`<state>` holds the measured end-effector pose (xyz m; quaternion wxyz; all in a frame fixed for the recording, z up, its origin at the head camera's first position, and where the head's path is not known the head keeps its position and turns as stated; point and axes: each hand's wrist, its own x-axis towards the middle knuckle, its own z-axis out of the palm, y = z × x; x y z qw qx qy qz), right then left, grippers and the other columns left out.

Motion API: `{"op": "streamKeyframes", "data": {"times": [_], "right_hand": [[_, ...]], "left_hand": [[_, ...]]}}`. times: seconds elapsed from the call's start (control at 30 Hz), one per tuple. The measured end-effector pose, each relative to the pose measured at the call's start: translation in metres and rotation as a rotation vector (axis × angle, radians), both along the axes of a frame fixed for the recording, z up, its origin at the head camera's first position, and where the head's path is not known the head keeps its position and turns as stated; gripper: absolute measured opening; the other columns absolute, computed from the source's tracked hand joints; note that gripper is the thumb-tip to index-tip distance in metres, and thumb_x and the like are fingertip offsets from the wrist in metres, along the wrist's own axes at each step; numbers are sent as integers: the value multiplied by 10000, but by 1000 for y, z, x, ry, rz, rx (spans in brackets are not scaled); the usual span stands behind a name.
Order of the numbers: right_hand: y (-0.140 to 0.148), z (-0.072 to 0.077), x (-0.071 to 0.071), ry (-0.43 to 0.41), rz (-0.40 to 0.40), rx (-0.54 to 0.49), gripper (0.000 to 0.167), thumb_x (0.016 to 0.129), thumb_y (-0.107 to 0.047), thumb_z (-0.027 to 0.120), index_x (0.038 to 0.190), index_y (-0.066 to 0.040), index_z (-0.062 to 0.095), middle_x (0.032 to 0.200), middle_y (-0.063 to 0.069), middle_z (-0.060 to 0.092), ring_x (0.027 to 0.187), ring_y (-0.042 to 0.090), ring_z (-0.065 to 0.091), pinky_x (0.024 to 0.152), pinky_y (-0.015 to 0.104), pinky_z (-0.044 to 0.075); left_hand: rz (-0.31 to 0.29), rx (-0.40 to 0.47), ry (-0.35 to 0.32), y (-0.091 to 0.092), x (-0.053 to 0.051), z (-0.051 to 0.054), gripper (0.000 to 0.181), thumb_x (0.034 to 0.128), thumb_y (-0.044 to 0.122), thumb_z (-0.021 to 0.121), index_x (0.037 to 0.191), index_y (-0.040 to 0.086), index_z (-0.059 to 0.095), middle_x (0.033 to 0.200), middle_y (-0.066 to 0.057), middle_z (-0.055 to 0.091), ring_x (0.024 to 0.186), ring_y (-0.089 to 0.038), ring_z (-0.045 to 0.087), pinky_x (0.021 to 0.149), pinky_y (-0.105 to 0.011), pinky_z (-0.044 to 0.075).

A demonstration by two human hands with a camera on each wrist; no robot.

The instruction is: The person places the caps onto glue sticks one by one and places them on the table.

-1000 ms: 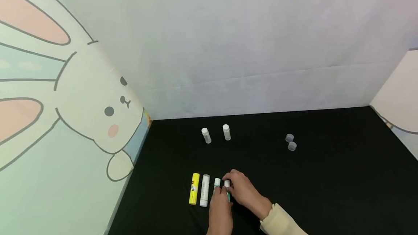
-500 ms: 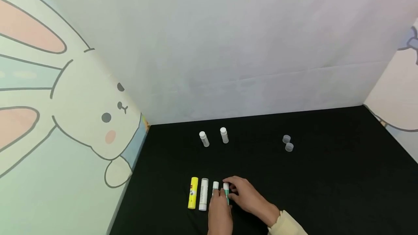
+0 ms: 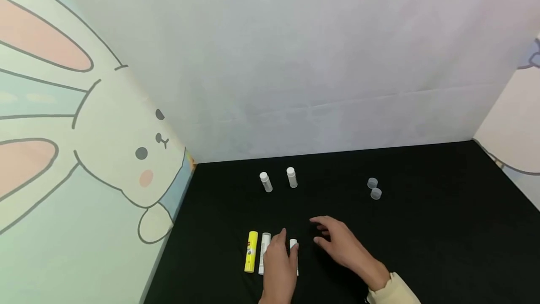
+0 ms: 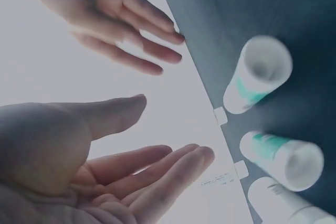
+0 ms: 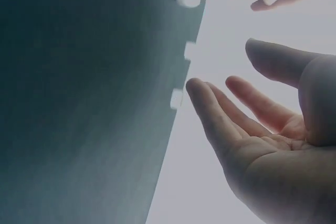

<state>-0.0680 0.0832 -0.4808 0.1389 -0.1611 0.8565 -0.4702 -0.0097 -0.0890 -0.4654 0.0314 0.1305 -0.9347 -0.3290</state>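
Observation:
A row of glue sticks lies on the black table: a yellow one (image 3: pixel 251 252), a large white one (image 3: pixel 265 243) and two smaller white-and-green ones. My left hand (image 3: pixel 278 269) hovers over the row with fingers relaxed, holding nothing. It hides one smaller stick in the head view and partly covers the rightmost stick (image 3: pixel 293 243). Both smaller sticks, the upper one (image 4: pixel 252 80) and the lower one (image 4: pixel 286 161), show in the left wrist view beside the large white stick (image 4: pixel 281 203). To the right, apart from the row, my right hand (image 3: pixel 343 245) holds nothing, its fingers loosely bent.
Two small white-capped tubes, the left one (image 3: pixel 266 182) and the right one (image 3: pixel 292 178), stand farther back on the black tabletop (image 3: pixel 422 229). Two clear little cups (image 3: pixel 376 193) sit side by side at the back right. A pale wall (image 3: pixel 320 60) rises behind the table.
Both hands have let go of the rightmost glue stick. The right hand has moved right and away from the row, while the left has spread its fingers and shifted slightly left.

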Motion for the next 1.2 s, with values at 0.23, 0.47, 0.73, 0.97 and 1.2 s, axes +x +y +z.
{"op": "streamKeyframes", "data": {"times": [0.23, 0.47, 0.73, 0.97, 1.2], "right_hand": [[22, 8, -6, 47, -110, 47, 436, 954, -26, 769, 1375, -39, 658, 1381, 165, 652, 1183, 356, 680, 972, 515, 570], [46, 13, -14, 123, -169, 93, 440, 973, -42, 749, 1397, -7, 635, 1373, 240, 636, 1204, 427, 656, 984, 561, 553], [70, 17, -23, 207, -252, 142, 447, 975, -46, 744, 1399, 20, 621, 1368, 311, 618, 1188, 501, 641, 920, 608, 559], [85, 19, -30, 281, -314, 159, 448, 972, -23, 731, 1396, 53, 609, 1389, 348, 584, 1198, 528, 608, 916, 648, 528], [94, 15, -34, 341, -377, 175, 446, 946, 1, 741, 1368, 75, 616, 1370, 371, 563, 1166, 536, 597, 856, 644, 517]], "left_hand": [[90, 44, 121, -5, -11, 6, 477, 950, 104, 803, 1359, -84, 643, 1367, -265, 661, 1266, -428, 651, 1009, -557, 551], [138, 69, 162, -16, -28, 10, 525, 968, 111, 784, 1400, -118, 592, 1419, -303, 613, 1319, -459, 604, 1055, -575, 516], [167, 77, 243, -27, -43, 10, 518, 962, 111, 789, 1384, -125, 607, 1381, -311, 637, 1272, -471, 631, 1011, -607, 533], [193, 63, 251, -31, -59, 11, 515, 963, 109, 784, 1380, -134, 605, 1362, -326, 642, 1264, -487, 629, 1039, -630, 503], [204, 70, 273, -37, -72, 9, 521, 968, 94, 773, 1385, -156, 586, 1355, -338, 639, 1258, -496, 626, 1058, -662, 470]]}}
